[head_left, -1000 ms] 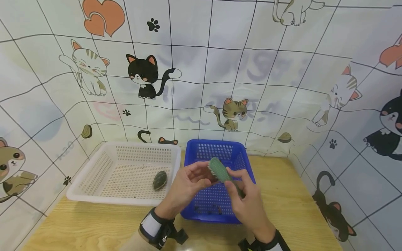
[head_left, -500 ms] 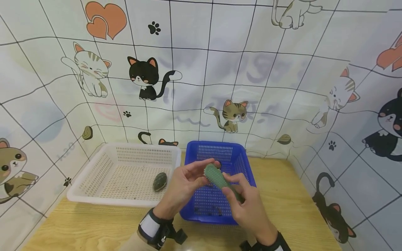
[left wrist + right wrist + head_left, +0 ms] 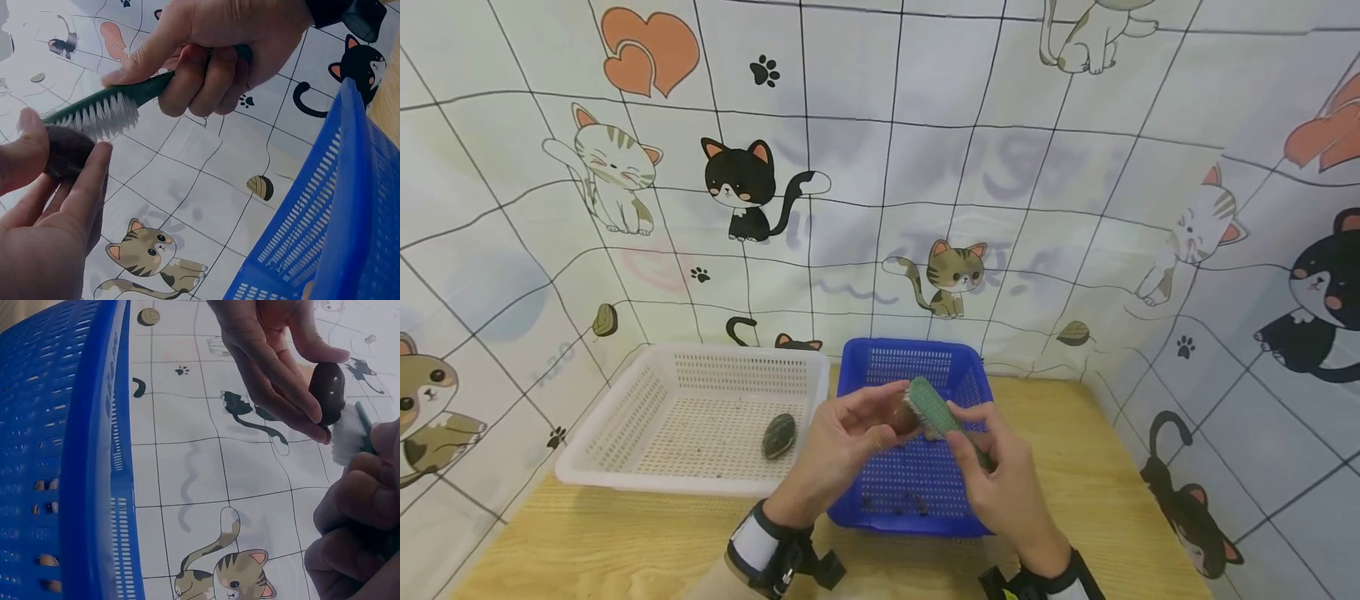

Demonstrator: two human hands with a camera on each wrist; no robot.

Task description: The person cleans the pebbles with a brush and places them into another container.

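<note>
My left hand (image 3: 838,437) holds a smooth, dark brown oval object (image 3: 904,418) between thumb and fingers; whether it is a stone or a shell I cannot tell. A green-handled brush (image 3: 934,408) with white bristles is gripped by my right hand (image 3: 1003,479). In the left wrist view the bristles (image 3: 106,119) meet the upper side of the brown object (image 3: 67,152). From the right wrist view the bristles (image 3: 350,437) appear blurred against that object (image 3: 328,392). Both hands are above the blue basket (image 3: 917,527).
A white basket (image 3: 662,482) stands to the left, with a dark green, striped oval object (image 3: 779,436) inside. Several small brownish pieces (image 3: 917,502) lie in the blue basket. Both baskets rest on a wooden table (image 3: 1052,425), before a cat-patterned wall covering (image 3: 850,167).
The brush has shifted left and down, then back up and right, against the brown object. More of that object shows in my left hand now. The baskets stay in place.
</note>
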